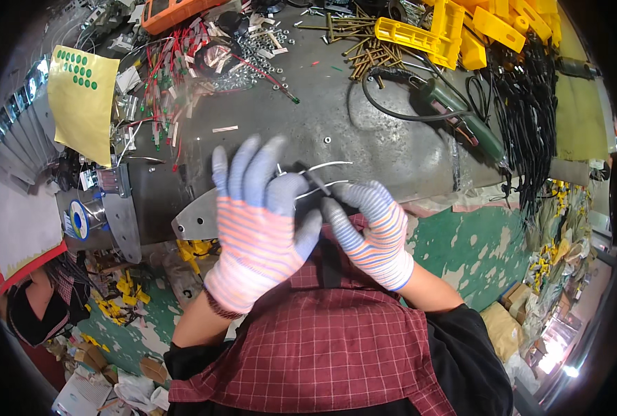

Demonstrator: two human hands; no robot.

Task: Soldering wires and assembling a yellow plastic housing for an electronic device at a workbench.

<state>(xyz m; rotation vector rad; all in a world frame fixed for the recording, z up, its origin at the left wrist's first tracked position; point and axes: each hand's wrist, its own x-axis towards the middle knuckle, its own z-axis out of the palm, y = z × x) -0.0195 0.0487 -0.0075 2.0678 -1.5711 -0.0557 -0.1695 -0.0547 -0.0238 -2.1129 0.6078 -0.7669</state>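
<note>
Both hands wear striped, blue-fingered knit gloves and meet close above the bench's near edge. My left hand (256,215) has its outer fingers raised and spread, while its index finger and thumb close around a small part with thin white wires (331,165). The body of that part is mostly hidden by the fingers. In my right hand (372,232), the thumb and index finger pinch a thin dark piece (315,182) that reaches toward the wires; its kind is not clear. A grey metal plate with holes (196,219) shows partly behind my left hand.
Red-wired parts (166,90) and loose nuts lie at the far left, near a yellow sheet (83,104). A solder spool (80,220) stands left. Long screws (374,59), yellow plastic parts (499,28), a green corded tool (461,121) and black cables (523,118) occupy the right.
</note>
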